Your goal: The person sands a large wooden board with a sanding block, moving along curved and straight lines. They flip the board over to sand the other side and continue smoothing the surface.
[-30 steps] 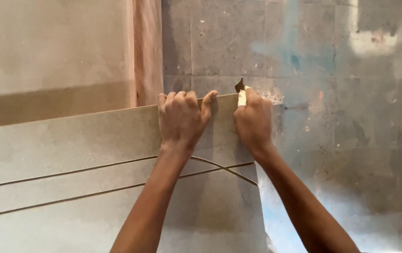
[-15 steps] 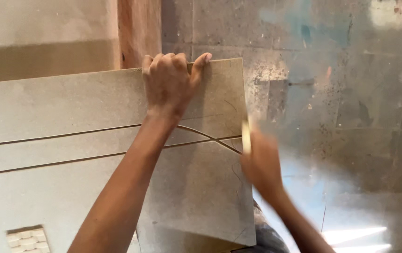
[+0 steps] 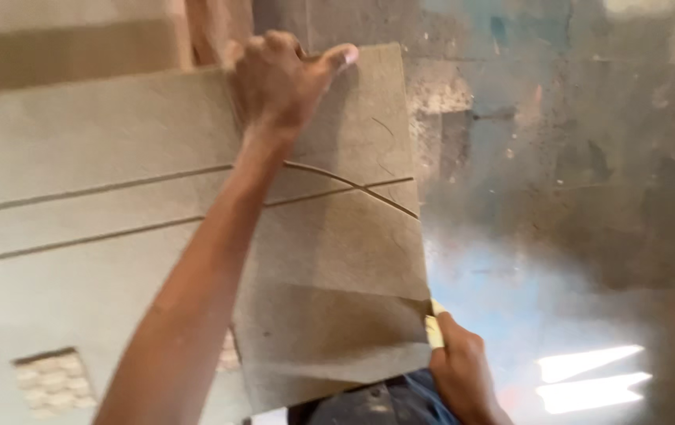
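Left hand (image 3: 278, 83) grips the top edge of the stiff, likely heavy board (image 3: 330, 260) at upper centre; right hand (image 3: 463, 374) pinches a yellow tool (image 3: 434, 329) at its lower right edge.

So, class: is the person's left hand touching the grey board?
Touching. The head view shows the left hand on the grey board, fingers curled over its top edge and the thumb flat against its face.

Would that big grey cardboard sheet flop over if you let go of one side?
Probably a bit. The cardboard sheet already shows a fold line low down, so it likely bends easily. It looks thin and light: the left hand grips only the top edge, while the right hand steadies the lower corner. It would likely sag, not break.
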